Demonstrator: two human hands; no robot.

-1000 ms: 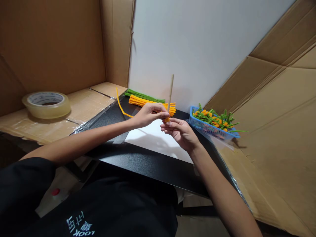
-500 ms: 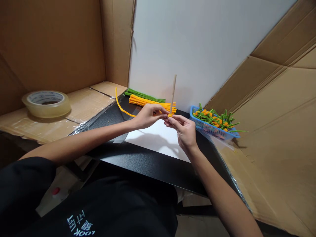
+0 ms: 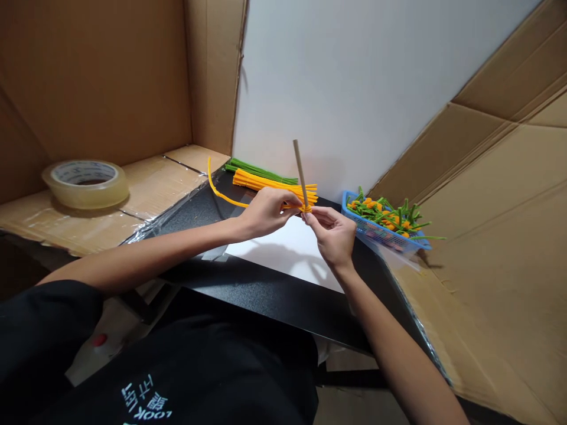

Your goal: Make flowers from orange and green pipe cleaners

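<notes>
A thin wooden stick [image 3: 299, 168] stands up between my hands, tilted a little to the left. An orange pipe cleaner [image 3: 230, 202] is coiled round its lower end, and its long tail runs out left past my left hand and curls upward. My left hand [image 3: 269, 211] pinches the pipe cleaner close to the stick. With thumb and fingers, my right hand [image 3: 333, 233] grips the stick's lower end at the coil. The stick's bottom tip is hidden by the fingers. Both hands are over a white sheet [image 3: 283, 254].
Behind my hands lie bundles of orange pipe cleaners [image 3: 259, 181] and green pipe cleaners [image 3: 266, 170] on the black table [image 3: 248, 293]. A blue basket [image 3: 376, 229] with green and orange pieces stands right. A tape roll [image 3: 86, 184] rests on cardboard at left.
The stick's top has swung left, from leaning slightly right to leaning left. My left hand has shifted slightly, still pinching the orange pipe cleaner.
</notes>
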